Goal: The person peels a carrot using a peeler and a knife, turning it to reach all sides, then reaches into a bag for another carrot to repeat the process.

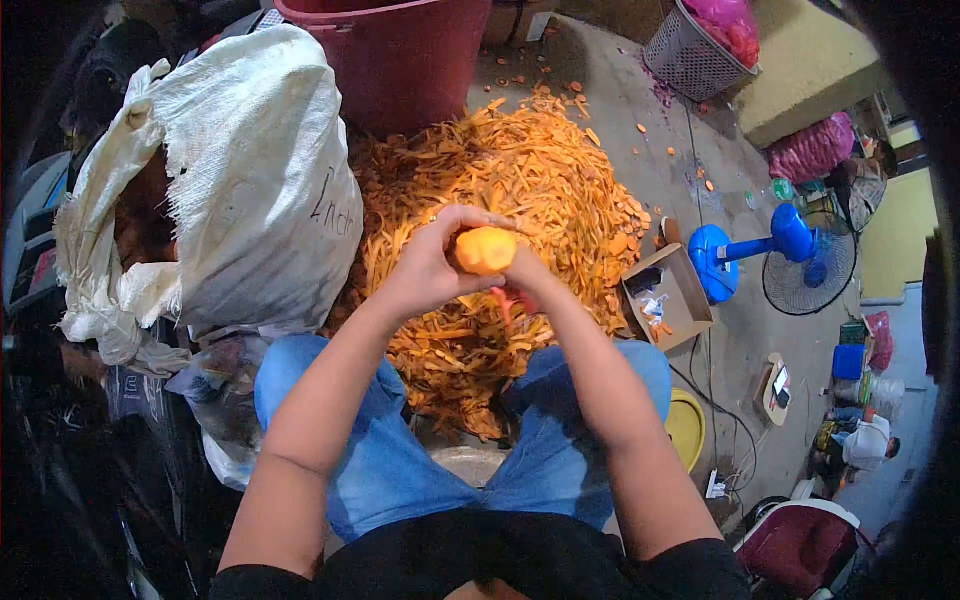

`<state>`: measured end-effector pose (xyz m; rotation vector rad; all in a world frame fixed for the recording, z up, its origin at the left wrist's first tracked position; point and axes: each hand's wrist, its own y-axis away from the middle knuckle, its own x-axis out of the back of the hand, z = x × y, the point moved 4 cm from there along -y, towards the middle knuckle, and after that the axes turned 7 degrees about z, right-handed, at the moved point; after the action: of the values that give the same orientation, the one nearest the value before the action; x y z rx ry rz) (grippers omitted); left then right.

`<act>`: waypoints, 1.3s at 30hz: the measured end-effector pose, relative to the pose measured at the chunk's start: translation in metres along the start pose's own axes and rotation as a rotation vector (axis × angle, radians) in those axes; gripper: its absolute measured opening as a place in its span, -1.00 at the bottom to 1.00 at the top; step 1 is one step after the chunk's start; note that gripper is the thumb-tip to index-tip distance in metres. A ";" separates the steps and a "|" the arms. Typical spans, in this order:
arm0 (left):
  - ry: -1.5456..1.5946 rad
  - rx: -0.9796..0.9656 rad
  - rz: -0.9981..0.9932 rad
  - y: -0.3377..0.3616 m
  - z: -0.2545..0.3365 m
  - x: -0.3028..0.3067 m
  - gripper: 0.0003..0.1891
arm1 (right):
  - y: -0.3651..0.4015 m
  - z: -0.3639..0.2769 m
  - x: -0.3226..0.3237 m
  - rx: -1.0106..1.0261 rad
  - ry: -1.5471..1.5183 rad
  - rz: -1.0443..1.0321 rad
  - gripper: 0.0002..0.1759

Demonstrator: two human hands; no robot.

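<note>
My left hand (440, 258) is wrapped round a peeled orange carrot (486, 250), whose thick end faces up toward me. Close beside it, my right hand (526, 272) is closed on a red peeler (511, 301), which is blurred and mostly hidden by the hand. Both hands are over a large heap of orange peelings (560, 180) that spreads on the floor between and beyond my knees. Small cut carrot slices lie among the strips at the heap's right edge.
A white woven sack (260, 170) stands open at the left, with a dark red tub (400, 60) behind the heap. To the right are a cardboard box (690, 300), a blue stool (715, 262), a fan (810, 265) and cables. Farther off sits another person (868, 440).
</note>
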<state>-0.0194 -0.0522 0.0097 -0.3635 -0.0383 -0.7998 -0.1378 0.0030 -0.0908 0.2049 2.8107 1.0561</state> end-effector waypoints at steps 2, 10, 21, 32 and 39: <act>0.099 -0.065 0.074 -0.001 -0.001 -0.001 -0.47 | 0.009 -0.008 -0.034 0.065 -0.303 -0.245 -0.78; -0.256 -0.083 0.166 -0.004 -0.001 0.023 -0.54 | -0.020 0.002 -0.019 0.125 -0.706 -0.137 -0.71; -0.233 0.453 -0.112 0.003 -0.026 0.004 -0.45 | 0.000 -0.053 0.010 0.734 -0.002 0.452 -0.80; -0.517 0.365 0.156 -0.006 -0.033 0.034 -0.57 | 0.043 -0.074 0.004 0.757 0.959 0.537 -0.92; -0.544 0.338 0.137 -0.007 -0.028 0.031 -0.55 | 0.039 -0.070 0.007 0.704 1.050 0.646 -0.88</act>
<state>-0.0055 -0.0873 -0.0093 -0.2497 -0.6439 -0.5280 -0.1531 -0.0115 -0.0132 0.8993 4.1495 0.0843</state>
